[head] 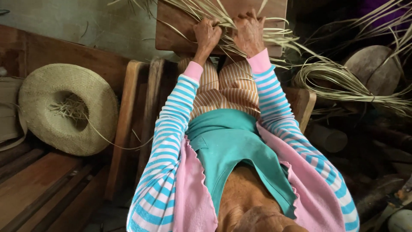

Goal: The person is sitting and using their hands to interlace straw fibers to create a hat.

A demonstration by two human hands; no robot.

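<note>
On a wooden board (171,30) resting across the person's knees, both hands press down on a mass of pale straw strips (223,17). Left hand (207,35) has its fingers curled shut around a cluster of strips; right hand (249,32), just beside it, likewise has its fingers bent tight over the strips. Loose ends fan out past the board's edges. To the left, a finished woven straw hat (64,107) lies crown-down on a wooden bench (38,180). A looped bundle of strips (339,81) lies at the right.

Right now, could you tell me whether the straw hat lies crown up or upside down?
Upside down: the straw hat shows its hollow inside, loose straw ends sticking out.
</note>
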